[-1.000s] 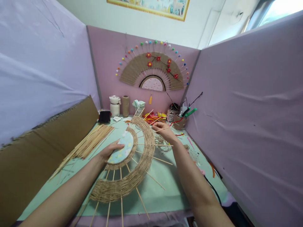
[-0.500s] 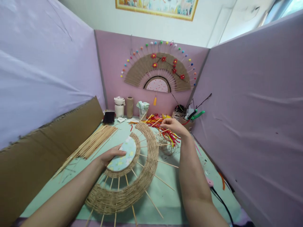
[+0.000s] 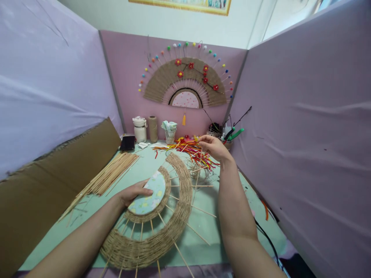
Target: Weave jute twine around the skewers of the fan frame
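Observation:
My left hand (image 3: 135, 192) grips a half-round woven fan (image 3: 182, 200) by its floral fabric centre (image 3: 155, 195). The thumb lies on top and the other fingers are hidden underneath. Thin wooden sticks radiate from the centre through a wide band of woven brown twine, their ends sticking out past it. Above the fan's far right edge, my right hand (image 3: 214, 146) is closed in a pinch. A thin strand of twine (image 3: 197, 179) runs from its fingertips down to the band's outer edge.
Loose wooden sticks (image 3: 113, 173) lie at left beside a cardboard strip (image 3: 66, 166). Colourful fuzzy stems (image 3: 188, 148) and tangled twine (image 3: 199, 172) lie behind the fan. A white jar (image 3: 140, 130), a cup (image 3: 169, 133) and green-handled pliers (image 3: 236, 134) stand at the back. A finished fan (image 3: 162, 83) hangs behind.
My right hand has lifted slightly relative to the fan, and the strand now shows stretched below it. The fan sits a little lower in view, still in my left hand. The camera view has shifted.

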